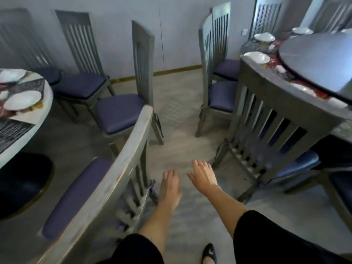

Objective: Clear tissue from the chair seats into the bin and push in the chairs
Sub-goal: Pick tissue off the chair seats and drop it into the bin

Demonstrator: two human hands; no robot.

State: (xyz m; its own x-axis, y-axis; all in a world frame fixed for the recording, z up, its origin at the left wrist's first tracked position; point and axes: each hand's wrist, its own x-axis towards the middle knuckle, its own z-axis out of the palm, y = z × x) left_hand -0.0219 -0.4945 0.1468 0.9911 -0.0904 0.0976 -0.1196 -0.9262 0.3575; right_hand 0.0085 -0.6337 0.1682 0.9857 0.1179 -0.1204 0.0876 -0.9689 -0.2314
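- Both hands hang out over the floor in the gap between two chair backs. The left hand point(169, 184) is palm down with relaxed fingers and holds nothing. The right hand point(203, 175) has its fingers loosely spread and also holds nothing.
- Black sleeves point(266, 235) cover the upper arms, and one black shoe point(209, 252) shows on the floor below.
- Dark patterned placemats point(13, 130) lie on the left table. Blur makes any print on them unreadable.
- The near left chair point(122, 168) stands with its curved top rail towards the aisle, just beside the left hand. Its purple seat point(76, 191) faces the left table point(47, 103) and sits out from the rim.
- The near right chair point(266, 119) has its slatted back close against the right table point(285, 80), with its seat partly beneath the rim.
- The aisle floor point(177, 115) runs as a bare strip from the hands to the far wall, with chair legs on either side.
- A middle left chair point(122, 111) stands turned sideways at the aisle's left edge, well out from the table. Beyond it is a wall-side chair point(80, 84).
- Two far right chairs point(221, 96) stand one behind the other at the aisle's right edge, backs to the aisle.
- White plates point(22, 100) sit on both tables, and a grey round turntable point(320, 60) is on the right one.
- A dark round table base point(22, 183) fills the floor under the left table.
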